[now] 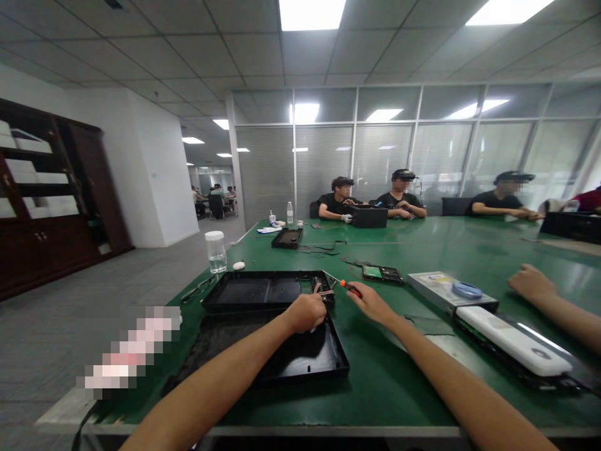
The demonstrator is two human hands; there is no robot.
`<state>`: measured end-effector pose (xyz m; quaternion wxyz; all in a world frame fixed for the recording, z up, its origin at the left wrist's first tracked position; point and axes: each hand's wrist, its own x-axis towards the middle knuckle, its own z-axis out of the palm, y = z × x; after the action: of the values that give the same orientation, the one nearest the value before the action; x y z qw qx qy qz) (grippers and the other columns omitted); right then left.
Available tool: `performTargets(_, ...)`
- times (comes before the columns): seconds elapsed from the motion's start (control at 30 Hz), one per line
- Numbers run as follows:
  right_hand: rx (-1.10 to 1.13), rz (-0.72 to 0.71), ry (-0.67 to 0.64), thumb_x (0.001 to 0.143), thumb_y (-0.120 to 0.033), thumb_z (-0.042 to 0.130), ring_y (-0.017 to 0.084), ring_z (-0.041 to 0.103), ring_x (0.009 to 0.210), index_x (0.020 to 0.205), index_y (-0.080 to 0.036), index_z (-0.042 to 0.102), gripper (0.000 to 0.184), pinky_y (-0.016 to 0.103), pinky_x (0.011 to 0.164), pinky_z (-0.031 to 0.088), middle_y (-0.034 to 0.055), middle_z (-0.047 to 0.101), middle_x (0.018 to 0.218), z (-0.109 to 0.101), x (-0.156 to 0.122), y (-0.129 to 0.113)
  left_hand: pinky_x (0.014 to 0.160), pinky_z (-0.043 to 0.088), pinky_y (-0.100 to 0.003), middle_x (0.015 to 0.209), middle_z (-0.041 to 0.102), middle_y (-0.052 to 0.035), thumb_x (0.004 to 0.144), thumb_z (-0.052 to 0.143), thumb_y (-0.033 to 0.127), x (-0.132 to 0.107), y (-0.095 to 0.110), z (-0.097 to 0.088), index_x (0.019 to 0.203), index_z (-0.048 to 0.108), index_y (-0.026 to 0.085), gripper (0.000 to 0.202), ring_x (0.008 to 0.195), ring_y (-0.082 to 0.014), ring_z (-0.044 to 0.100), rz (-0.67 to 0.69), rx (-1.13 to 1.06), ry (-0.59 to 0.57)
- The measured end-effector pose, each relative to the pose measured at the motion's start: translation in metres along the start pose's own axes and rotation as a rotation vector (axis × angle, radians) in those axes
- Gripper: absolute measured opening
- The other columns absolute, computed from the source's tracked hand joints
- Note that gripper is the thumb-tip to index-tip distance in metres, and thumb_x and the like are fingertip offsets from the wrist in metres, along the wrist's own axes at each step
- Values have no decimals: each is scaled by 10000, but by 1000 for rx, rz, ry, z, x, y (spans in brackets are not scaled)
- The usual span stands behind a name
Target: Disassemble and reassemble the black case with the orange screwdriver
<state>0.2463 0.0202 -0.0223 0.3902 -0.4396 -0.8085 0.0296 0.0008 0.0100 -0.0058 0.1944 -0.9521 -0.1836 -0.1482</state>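
A black plastic case [253, 289] lies opened out on the green table, its two shallow halves one behind the other. Bundled wires [323, 289] show at the right end of the far half. My left hand [306, 312] is closed just in front of these wires, above the near half [323, 351]; what its fingers hold is hidden. My right hand [370, 304] grips a screwdriver [345, 285] with an orange and black handle. Its thin shaft points left and away, with the tip near the far half's right corner.
A clear jar [216, 254] and a white round object [238, 265] stand at back left. To the right lie a green circuit board [381, 273], a grey metal box [446, 289] with a blue roll [467, 290], and a white device [514, 341]. A neighbour's hand [533, 283] rests beyond them.
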Motion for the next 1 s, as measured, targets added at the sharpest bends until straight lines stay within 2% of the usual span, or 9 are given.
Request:
performTargets(0.2, -10, -4, 14, 831, -353, 440, 210, 559, 920, 1067, -188, 539, 305, 354, 832, 428, 80, 606, 1011, -4, 0, 0, 742, 447, -281, 762, 586, -70, 790, 484, 201, 0, 3, -3, 689, 579, 135, 153, 803, -172, 526, -26, 2, 21)
performTargets(0.5, -28, -7, 36, 808, -368, 473, 216, 563, 931, 1066, -185, 552, 326, 366, 843, 426, 86, 612, 1025, -4, 1, 7, 724, 451, -284, 848, 591, -75, 809, 501, 248, 0, 10, -1, 773, 594, 138, 148, 841, -179, 526, -135, -1, 41)
performTargets(1.0, -54, 17, 74, 817, -392, 449, 219, 573, 916, 1073, -186, 553, 345, 363, 826, 436, 86, 619, 1014, -11, 3, 6, 675, 454, -295, 829, 575, -83, 823, 478, 277, -3, 9, 0, 786, 574, 135, 175, 859, -198, 519, -146, 45, 11)
